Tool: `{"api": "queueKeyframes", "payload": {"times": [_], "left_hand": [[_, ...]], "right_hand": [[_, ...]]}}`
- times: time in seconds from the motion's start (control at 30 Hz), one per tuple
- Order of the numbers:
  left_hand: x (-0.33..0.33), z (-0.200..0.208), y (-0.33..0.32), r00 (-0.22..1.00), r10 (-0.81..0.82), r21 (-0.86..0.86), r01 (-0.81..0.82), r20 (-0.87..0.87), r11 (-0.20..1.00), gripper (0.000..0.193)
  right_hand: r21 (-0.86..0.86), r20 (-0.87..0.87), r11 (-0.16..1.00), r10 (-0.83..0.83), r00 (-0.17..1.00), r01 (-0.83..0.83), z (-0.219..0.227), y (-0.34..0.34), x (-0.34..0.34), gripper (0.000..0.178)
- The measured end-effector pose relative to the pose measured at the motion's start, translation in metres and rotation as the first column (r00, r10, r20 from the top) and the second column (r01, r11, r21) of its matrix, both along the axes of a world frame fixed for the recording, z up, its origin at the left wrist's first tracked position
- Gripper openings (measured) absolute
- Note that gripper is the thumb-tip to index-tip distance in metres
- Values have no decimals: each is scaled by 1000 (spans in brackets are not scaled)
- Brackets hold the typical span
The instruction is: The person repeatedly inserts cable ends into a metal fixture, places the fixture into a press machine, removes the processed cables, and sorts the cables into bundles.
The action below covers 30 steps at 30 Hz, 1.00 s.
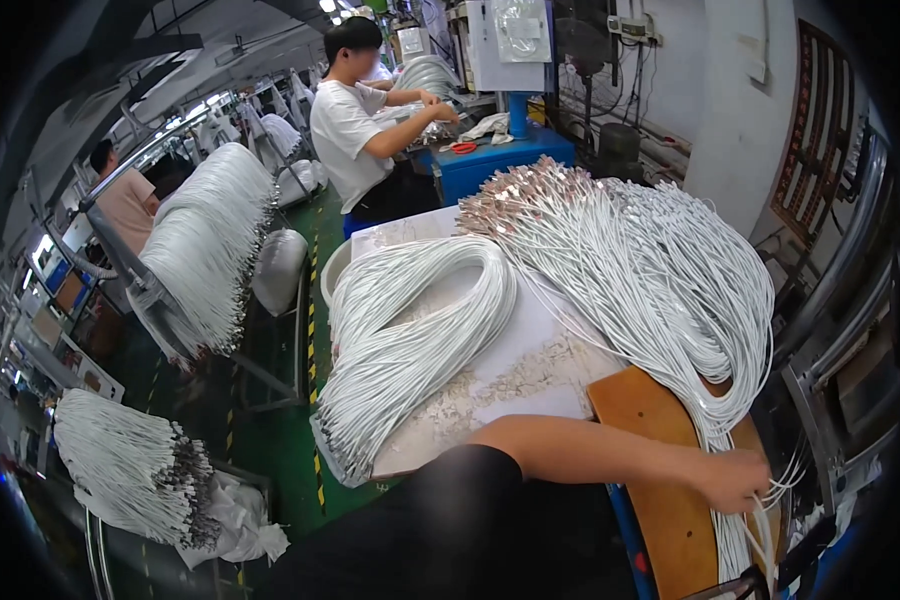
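Observation:
My left forearm reaches across the lower part of the view toward the right. At its end my left hand (735, 480) is closed, fingers bent round a few white cables (765, 530) whose loose ends fan out beside it. Under the hand, more strands of the long white cable bundle (685, 290) run down over an orange-brown board (655, 415). The bundle's far end shows coppery connector tips (525, 195). My right hand is not in view.
A second looped white cable bundle (420, 330) lies on the worn white tabletop (550, 365). Large cable bundles hang on a rack (205, 240) and lie on a cart (135, 465) at left. A co-worker in a white shirt (345, 130) handles something at a blue bench (510, 160). Metal machinery (830, 380) stands at right.

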<state>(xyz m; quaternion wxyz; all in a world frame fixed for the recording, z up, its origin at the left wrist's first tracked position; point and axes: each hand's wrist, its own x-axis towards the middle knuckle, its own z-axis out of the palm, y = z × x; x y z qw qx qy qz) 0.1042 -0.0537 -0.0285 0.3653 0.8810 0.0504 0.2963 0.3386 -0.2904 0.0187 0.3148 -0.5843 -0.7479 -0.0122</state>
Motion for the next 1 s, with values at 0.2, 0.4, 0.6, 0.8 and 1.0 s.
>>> {"api": "queueKeyframes", "payload": {"times": [0.2,0.4,0.6,0.8,1.0], "left_hand": [[-13,18,18,950,-310,-184,312,41,932,17],[-22,17,-10,996,-87,-127,84,-19,988,19],[-30,20,6,953,-213,-109,241,216,964,24],[-5,17,-62,663,-710,-676,411,-239,611,27],[47,16,-83,831,-553,-921,168,-60,352,17]], "right_hand": [[-64,458,933,-287,841,354,-79,-11,12,31],[-311,192,818,-444,875,483,12,-1,-36,32],[-245,506,921,-146,850,304,-74,4,2,39],[-394,137,785,-465,875,479,-23,-11,-24,39],[-77,-83,898,-438,895,432,-11,36,-9,47]]}}
